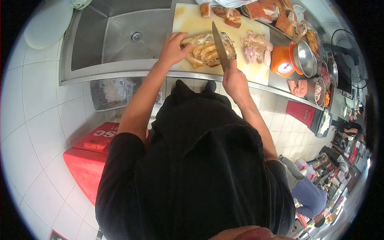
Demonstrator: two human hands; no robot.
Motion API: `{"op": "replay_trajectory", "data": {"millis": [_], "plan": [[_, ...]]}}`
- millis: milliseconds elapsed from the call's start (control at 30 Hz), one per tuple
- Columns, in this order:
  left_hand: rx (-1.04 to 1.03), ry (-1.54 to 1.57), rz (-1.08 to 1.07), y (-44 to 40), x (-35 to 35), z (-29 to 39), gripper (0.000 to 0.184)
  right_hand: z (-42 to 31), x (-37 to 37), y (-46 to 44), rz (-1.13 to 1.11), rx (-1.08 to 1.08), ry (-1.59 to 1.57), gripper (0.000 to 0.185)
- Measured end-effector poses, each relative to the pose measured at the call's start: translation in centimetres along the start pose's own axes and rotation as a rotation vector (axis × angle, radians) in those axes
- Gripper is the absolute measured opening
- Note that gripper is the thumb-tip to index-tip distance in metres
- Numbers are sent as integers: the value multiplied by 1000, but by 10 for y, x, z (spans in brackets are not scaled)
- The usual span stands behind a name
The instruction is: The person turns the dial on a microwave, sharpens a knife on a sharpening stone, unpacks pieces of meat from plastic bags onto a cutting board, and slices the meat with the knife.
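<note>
Meat slab (pixel 201 51), one, on cutting board (pixel 260 75). Leftmost, one sink (pixel 118 42); then left hand (pixel 174 47), partly spread, touching slab's left end; one knife (pixel 219 45) screening its right part, right hand (pixel 235 80) wrapped round handle; one meat pile (pixel 256 47); one orange scale (pixel 281 58). Long axis roughly left to right.

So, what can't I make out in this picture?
All in the head view:
Handle of the knife: mostly covered by the right hand.
Underside of the meat slab: faces down on the cutting board.
Reading on the orange scale: too small.
Right part of the red box: behind the left sleeve.
Pale round thing: cut off by the picture's dark edge.
</note>
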State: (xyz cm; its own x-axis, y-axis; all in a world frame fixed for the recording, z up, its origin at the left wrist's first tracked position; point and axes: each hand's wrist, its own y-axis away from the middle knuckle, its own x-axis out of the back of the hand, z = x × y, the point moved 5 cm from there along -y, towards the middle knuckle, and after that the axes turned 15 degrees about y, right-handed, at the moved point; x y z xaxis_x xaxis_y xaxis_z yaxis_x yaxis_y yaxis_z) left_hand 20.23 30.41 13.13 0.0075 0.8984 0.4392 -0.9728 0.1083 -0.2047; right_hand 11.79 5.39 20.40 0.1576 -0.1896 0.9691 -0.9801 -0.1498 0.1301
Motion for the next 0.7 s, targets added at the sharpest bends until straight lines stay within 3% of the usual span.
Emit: {"op": "replay_trajectory", "data": {"millis": [400, 600, 700], "plan": [[18, 98, -69, 2, -17, -10, 55, 1, -25, -2, -42, 6, 35, 25], [-29, -12, -95, 0, -16, 7, 59, -6, -10, -3, -6, 6, 21, 65], [-69, -56, -95, -4, -15, 18, 66, -9, -2, -8, -125, 48, 67, 86]]}}
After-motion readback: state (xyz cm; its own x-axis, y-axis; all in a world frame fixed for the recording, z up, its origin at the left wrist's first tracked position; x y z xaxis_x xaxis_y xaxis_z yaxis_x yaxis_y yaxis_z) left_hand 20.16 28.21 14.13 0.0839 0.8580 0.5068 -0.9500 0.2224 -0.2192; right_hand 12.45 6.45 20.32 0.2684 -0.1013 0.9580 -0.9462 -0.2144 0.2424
